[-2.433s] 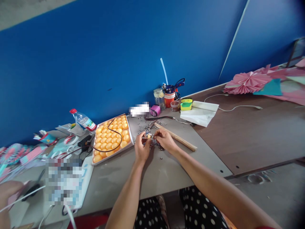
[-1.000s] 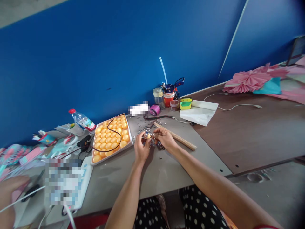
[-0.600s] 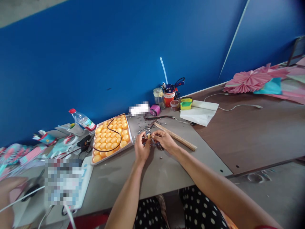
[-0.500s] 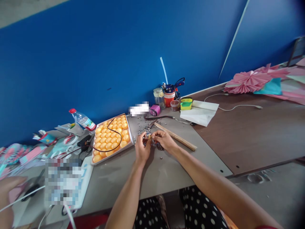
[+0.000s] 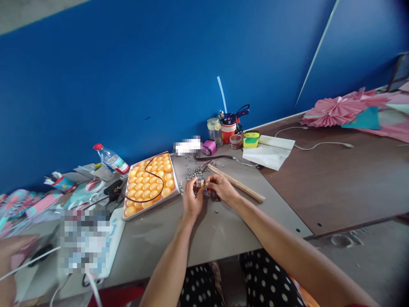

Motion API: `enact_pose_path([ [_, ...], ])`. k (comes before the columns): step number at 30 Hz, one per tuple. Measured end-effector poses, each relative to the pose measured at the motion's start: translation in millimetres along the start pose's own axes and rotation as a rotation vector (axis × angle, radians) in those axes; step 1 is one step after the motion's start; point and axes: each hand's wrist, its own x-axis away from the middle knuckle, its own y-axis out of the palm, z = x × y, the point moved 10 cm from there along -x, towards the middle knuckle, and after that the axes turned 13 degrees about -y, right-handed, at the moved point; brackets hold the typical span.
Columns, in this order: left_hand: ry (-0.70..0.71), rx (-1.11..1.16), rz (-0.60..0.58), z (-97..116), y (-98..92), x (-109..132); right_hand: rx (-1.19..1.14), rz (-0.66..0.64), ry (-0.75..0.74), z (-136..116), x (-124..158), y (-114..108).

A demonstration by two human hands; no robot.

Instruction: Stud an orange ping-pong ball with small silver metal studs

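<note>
My left hand (image 5: pixel 192 199) is curled round a small shiny brown-and-silver object (image 5: pixel 200 182) whose kind I cannot make out. Fingers of my right hand (image 5: pixel 222 188) are pinched together at its right side; whatever they grip is too small to name. Under and behind both hands lie many tiny silvery metal pieces (image 5: pixel 191 174), scattered on the grey tabletop (image 5: pixel 220 234). Just beyond my right hand rests a hammer (image 5: pixel 238 183), its wooden handle slanting toward the right.
Left of my hands is an orange-patterned box (image 5: pixel 148 187) with a dark cable across it. A bottle (image 5: pixel 113 162) leans behind. At the wall stand a jar (image 5: pixel 214 131), a red cup of tools (image 5: pixel 228 133) and white paper (image 5: pixel 268 153). Another person's hand (image 5: pixel 17 249) shows far left.
Both hands stay in nearly the same place, with slight finger movement around the small object. The whole view has shifted a little.
</note>
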Motion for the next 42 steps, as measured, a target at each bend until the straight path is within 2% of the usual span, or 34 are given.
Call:
enact_pose_path([
  [7, 0.035, -0.027, 0.0, 0.9, 1.3, 3.4, 0.037, 0.013, 0.019, 2.1, 0.8, -2.8],
  [14, 0.056, -0.035, -0.024, 6.8, 2.7, 5.0, 0.328, 0.029, -0.053, 1.0, -1.5, -9.6],
  [19, -0.03, -0.004, -0.023, -0.7, -1.1, -1.5, 0.399, 0.046, -0.199, -26.8, -8.5, -20.1],
  [21, -0.08, 0.009, -0.003, -5.7, -4.3, -3.7, 0.536, 0.045, -0.288, -43.7, -9.3, -26.3],
  [24, -0.095, 0.028, 0.017, -8.4, -6.4, -5.0, 0.912, -0.057, -0.335, -51.4, -6.3, -23.0],
  [27, -0.064, 0.028, 0.04, -6.6, -7.1, -4.9, 1.28, -0.252, -0.281, -35.5, 0.3, -10.0],
  [29, -0.049, 0.019, 0.05, -5.2, -7.2, -4.7, 1.415, -0.359, -0.252, -24.0, 4.9, -2.5],
  [32, -0.042, 0.011, 0.043, -3.4, -6.2, -4.6, 1.463, -0.381, -0.234, -16.9, 6.8, 0.3],
  [37, -0.033, 0.03, 0.041, -0.9, -6.3, -4.4, 1.458, -0.293, -0.281, -18.1, 4.5, -2.3],
  [42, -0.033, 0.035, 0.049, -0.2, -7.5, -4.2, 1.31, -0.157, -0.363, -28.3, 2.1, -7.5],
])
